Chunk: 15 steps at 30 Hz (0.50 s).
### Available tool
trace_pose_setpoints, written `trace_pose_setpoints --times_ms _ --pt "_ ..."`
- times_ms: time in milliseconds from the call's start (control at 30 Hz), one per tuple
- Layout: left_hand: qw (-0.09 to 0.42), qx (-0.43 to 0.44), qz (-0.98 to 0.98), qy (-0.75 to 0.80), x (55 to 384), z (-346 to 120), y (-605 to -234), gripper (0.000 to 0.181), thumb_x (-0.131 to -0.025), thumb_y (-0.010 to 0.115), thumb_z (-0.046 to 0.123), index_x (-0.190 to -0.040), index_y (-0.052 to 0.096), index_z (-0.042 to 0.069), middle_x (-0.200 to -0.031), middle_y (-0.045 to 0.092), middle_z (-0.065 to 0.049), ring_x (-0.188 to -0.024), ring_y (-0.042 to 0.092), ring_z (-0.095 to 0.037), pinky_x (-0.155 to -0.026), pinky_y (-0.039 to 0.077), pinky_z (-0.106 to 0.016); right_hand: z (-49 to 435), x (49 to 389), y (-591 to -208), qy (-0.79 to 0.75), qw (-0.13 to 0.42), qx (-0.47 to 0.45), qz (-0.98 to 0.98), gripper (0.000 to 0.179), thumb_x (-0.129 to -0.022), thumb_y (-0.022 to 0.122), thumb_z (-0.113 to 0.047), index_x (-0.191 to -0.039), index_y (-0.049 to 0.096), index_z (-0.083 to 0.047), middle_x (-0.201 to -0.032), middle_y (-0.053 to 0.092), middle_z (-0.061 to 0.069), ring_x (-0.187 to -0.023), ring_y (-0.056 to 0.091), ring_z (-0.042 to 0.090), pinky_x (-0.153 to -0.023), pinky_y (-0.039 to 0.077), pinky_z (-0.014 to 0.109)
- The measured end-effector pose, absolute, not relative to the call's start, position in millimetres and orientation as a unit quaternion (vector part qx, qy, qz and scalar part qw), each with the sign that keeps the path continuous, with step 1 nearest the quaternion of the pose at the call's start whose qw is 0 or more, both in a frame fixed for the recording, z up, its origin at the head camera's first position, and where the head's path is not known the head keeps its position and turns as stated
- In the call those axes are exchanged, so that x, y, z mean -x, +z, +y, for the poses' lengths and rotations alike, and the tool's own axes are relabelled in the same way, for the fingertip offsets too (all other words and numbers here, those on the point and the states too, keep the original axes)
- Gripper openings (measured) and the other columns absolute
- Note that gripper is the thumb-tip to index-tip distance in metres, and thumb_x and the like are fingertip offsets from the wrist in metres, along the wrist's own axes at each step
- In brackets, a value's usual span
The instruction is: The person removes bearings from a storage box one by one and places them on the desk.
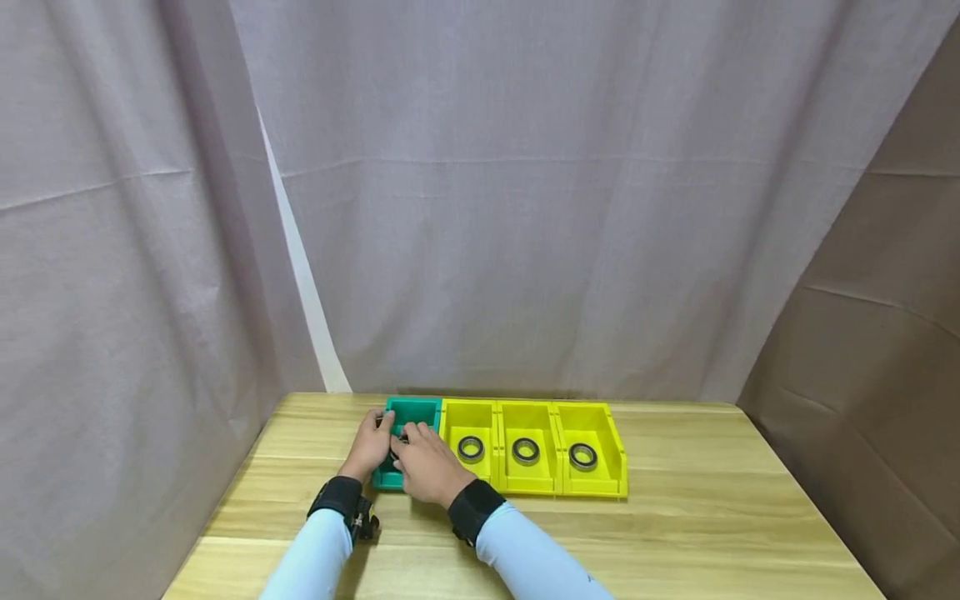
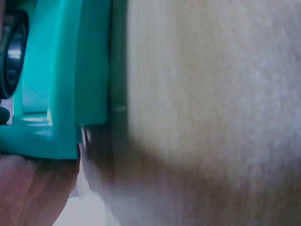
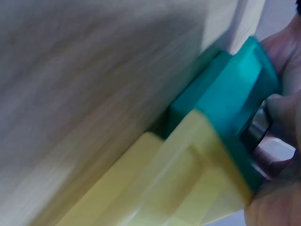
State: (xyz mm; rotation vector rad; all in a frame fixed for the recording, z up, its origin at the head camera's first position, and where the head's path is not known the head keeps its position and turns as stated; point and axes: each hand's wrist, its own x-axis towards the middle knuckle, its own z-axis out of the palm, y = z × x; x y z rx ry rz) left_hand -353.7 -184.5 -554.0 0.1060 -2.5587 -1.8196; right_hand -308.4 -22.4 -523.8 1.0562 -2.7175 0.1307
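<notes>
A green bin (image 1: 412,408) stands at the left end of a row of bins. My left hand (image 1: 367,447) holds its left side wall, with the thumb near the rim. My right hand (image 1: 431,467) reaches over the front of this bin and pinches a ball bearing (image 3: 256,127), a dark ring with a shiny metal band, tilted on edge. In the left wrist view the bearing (image 2: 15,54) shows at the left edge, just above the green bin's floor. The fingers hide most of it in the head view.
Three yellow bins adjoin the green one on its right. Each has a bearing lying flat in it: the near bearing (image 1: 470,449), the middle bearing (image 1: 526,452) and the far bearing (image 1: 582,457). A wooden table (image 1: 712,517) bears them; grey curtains (image 1: 525,250) hang behind.
</notes>
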Motion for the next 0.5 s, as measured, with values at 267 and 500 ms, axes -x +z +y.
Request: trace_pose_setpoints --times_ms 267,500 --pt "-0.008 -0.030 -0.820 -0.571 351 -185 -550 0.050 -0.118 0.034 0.036 -0.148 0.050 -0.001 -0.151 0.053 -0.029 -0.140 0.051 -0.046 -0.114 0.044 -0.062 -20 285 -516 0.061 0.112 -0.359 -0.925 0.047 -0.108 0.062 -0.025 -0.152 0.059 -0.008 -0.131 0.060 0.007 -0.108 0.046 0.018 -0.095 0.048 0.027" --pt "-0.001 -0.036 -0.821 -0.570 354 -185 -555 0.050 -0.117 0.035 0.037 -0.144 0.054 0.000 -0.147 0.057 -0.027 -0.132 0.055 -0.041 -0.109 0.046 -0.057 -13 267 -515 0.070 0.108 -0.371 -0.920 0.046 -0.109 0.062 -0.023 -0.151 0.060 -0.006 -0.134 0.061 0.009 -0.107 0.047 0.019 -0.092 0.048 0.027"
